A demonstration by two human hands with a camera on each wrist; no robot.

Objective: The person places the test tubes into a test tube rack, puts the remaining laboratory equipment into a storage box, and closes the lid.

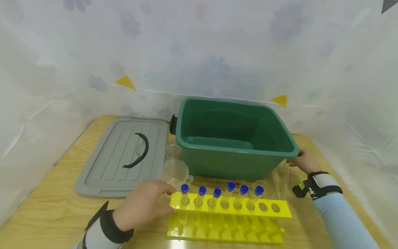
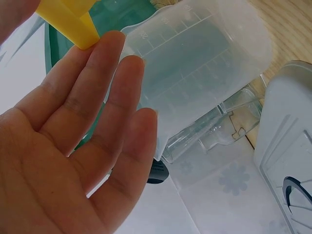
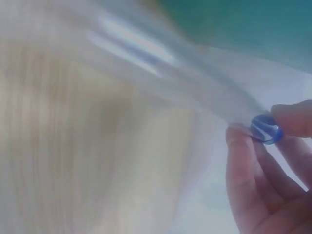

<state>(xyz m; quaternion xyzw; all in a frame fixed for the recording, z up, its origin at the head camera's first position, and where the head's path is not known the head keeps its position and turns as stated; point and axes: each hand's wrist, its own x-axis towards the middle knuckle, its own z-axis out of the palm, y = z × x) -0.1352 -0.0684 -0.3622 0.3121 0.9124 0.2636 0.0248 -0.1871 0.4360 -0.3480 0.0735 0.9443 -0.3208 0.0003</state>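
My left hand [image 1: 143,204] pinches the left end of a yellow test tube rack [image 1: 230,236] between thumb and fingers; the rack's yellow end [image 2: 80,27] also shows in the left wrist view. Several blue-capped test tubes [image 1: 240,194] stand in its top holes, leaning a little. At the tub's right front corner, my right hand [image 1: 306,162] pinches the blue end [image 3: 266,129] of a long clear tube [image 3: 146,48]. That tube is blurred in the right wrist view. A green tub [image 1: 230,164] stands just behind the rack.
Left of the tub lies a grey lid [image 1: 112,152] with a black handle. A translucent measuring jug [image 1: 175,172] and a clear beaker [image 1: 172,152] stand between lid and tub. Red and clear items [image 1: 234,183], partly hidden, lie behind the rack. A patterned sheet [image 1: 202,52] hangs behind the table.
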